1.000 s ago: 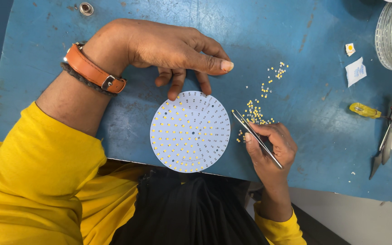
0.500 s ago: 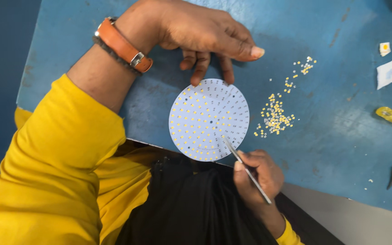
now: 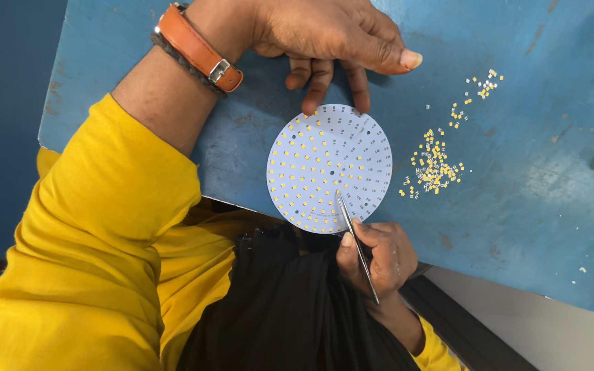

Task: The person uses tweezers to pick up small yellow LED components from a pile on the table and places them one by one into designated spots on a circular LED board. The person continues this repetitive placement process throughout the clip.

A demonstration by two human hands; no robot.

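A small electronics assembly workshop: a worn, scratched blue desk point(image 3: 517, 206) carries a round white LED board point(image 3: 329, 168), a loose scatter of tiny yellow components point(image 3: 434, 165), and fine metal tweezers point(image 3: 355, 237) for placing them.

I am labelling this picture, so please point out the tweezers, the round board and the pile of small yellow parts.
tweezers point(image 3: 352, 230), head view, on the metal shaft above the right hand.
round board point(image 3: 317, 148), head view, on its white face, upper middle.
pile point(image 3: 434, 168), head view, on the dense middle of the yellow parts.
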